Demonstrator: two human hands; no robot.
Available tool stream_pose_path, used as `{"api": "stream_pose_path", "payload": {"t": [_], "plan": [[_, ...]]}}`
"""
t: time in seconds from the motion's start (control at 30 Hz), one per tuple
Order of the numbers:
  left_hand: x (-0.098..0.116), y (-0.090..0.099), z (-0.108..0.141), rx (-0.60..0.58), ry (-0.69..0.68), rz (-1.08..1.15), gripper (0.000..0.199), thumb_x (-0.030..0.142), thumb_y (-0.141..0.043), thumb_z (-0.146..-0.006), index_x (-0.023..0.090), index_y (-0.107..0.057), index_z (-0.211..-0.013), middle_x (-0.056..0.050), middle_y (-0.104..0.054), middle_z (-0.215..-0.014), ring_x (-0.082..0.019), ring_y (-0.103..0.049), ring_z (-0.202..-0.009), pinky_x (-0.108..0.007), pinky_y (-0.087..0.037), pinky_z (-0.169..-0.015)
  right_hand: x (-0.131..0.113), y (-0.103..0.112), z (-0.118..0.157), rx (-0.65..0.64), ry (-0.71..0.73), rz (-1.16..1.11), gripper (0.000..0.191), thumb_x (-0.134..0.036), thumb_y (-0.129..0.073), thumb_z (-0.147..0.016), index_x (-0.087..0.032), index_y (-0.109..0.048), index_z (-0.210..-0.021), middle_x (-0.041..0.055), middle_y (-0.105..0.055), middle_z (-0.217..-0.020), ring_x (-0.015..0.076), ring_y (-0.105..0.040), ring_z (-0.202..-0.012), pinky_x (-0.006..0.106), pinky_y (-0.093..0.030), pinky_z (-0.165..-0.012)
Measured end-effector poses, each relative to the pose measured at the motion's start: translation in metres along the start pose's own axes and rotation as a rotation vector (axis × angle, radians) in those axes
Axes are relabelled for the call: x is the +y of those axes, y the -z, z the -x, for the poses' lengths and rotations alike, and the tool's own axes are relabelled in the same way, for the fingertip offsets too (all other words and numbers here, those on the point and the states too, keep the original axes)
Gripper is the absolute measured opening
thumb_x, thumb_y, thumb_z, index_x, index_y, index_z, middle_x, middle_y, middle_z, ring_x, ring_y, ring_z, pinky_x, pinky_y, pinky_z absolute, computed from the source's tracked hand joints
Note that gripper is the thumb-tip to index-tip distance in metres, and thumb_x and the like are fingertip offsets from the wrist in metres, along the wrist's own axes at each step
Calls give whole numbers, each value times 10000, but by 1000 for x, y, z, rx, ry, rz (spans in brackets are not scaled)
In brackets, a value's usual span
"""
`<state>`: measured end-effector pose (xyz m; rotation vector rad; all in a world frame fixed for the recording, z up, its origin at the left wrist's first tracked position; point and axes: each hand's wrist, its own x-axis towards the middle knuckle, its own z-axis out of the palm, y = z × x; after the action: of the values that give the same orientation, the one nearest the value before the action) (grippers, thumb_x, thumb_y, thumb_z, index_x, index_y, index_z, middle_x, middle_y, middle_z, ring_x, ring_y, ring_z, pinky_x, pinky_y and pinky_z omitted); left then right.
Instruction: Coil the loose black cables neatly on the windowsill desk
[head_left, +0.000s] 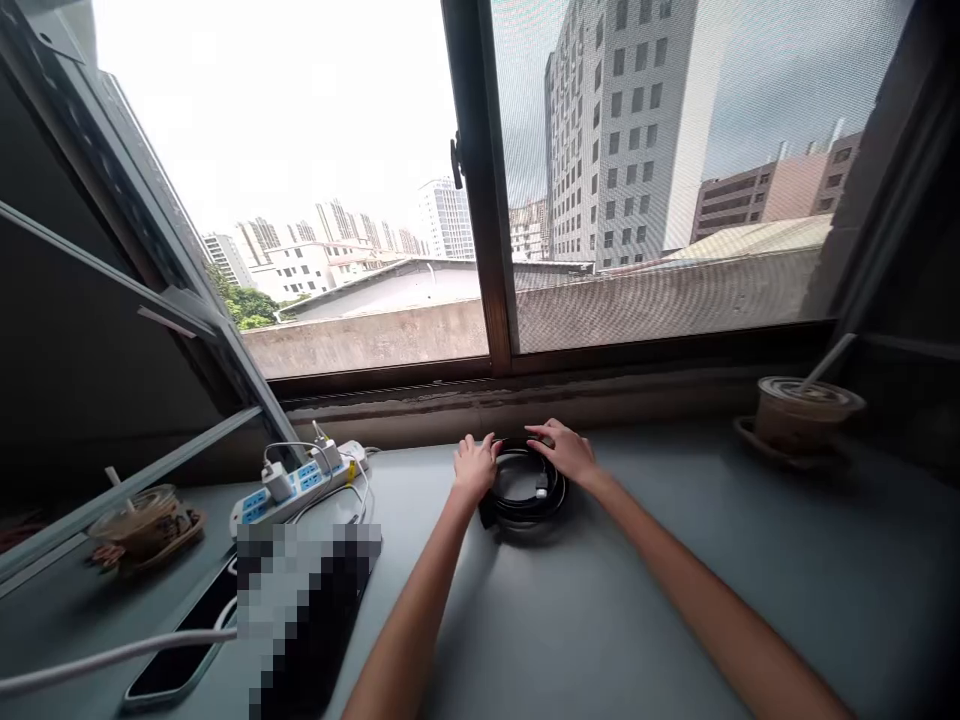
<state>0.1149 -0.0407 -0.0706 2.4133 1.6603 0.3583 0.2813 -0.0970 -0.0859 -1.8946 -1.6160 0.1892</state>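
Note:
A coiled black cable (529, 512) is on the grey tabletop in front of me, below the window. Its connector (541, 488), with a pale tip, shows inside the loop on the right. My left hand (475, 468) is closed over the coil's left side, with the fingertips at the far edge. Across from it, my right hand (568, 452) grips the coil's far right part, thumb and forefinger pointing left. Parts of the loops are hidden beneath both hands.
To the left stands a white and blue power strip (307, 474) with chargers plugged in. Nearby lie a phone (176, 665), a white cord (112, 655) and a blurred-out dark object (322, 620). Drink cups stand at the left (142, 520) and right (802, 415). A metal frame (255, 375) rises at left.

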Motion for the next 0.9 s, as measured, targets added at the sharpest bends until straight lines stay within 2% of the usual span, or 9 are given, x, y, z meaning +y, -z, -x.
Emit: {"api": "stream_pose_path", "payload": {"t": [0.13, 0.2, 0.33, 0.43, 0.67, 0.9], "plan": [[-8, -12, -8, 16, -23, 101, 401, 418, -450, -892, 175, -522, -1203, -103, -524, -1229, -250, -469, -1161, -503, -355, -972, -1, 0, 0, 67, -15, -3, 184, -374, -558, -859, -309, -706, -945, -18, -621, -998, 119, -586, -830, 215, -391, -656], [-10, -15, -11, 24, -9, 155, 386, 415, -462, -887, 173, -540, -1177, -100, -542, -1205, -244, -483, -1146, -499, -366, -966, -5, 2, 2, 81, -23, 2, 153, -332, -582, -844, -285, -715, -903, -15, -631, -977, 122, -587, -824, 222, -398, -673], [-10, -19, -11, 78, 17, 258, 349, 397, -481, -883, 163, -568, -1126, -95, -561, -1180, -239, -494, -1138, -498, -372, -964, -13, 3, 7, 90, -45, 15, 149, -232, -566, -848, -224, -700, -913, 14, -633, -988, 152, -574, -932, 273, -429, -782], [-11, -17, -11, 131, 25, 334, 320, 385, -496, -878, 153, -588, -1078, -94, -570, -1165, -230, -508, -1120, -486, -385, -956, -13, -1, 9, 85, -94, 2, 174, -252, -540, -879, -181, -667, -974, 41, -632, -1002, 153, -578, -933, 340, -452, -842], [-30, -18, -21, 50, -20, 506, 300, 381, -532, -862, 136, -602, -1021, -67, -627, -1021, -175, -606, -892, -380, -501, -792, 10, -9, -2, 22, -146, -113, 243, -343, -547, -891, -134, -640, -972, 48, -643, -934, 136, -612, -872, 319, -501, -818], [-35, -24, -25, 68, -6, 514, 292, 357, -532, -865, 140, -588, -1052, -70, -612, -1043, -175, -600, -893, -374, -507, -776, 32, -15, -3, 37, -108, -214, 245, -332, -551, -890, -106, -635, -929, 46, -645, -885, 126, -620, -821, 310, -518, -799]]}}
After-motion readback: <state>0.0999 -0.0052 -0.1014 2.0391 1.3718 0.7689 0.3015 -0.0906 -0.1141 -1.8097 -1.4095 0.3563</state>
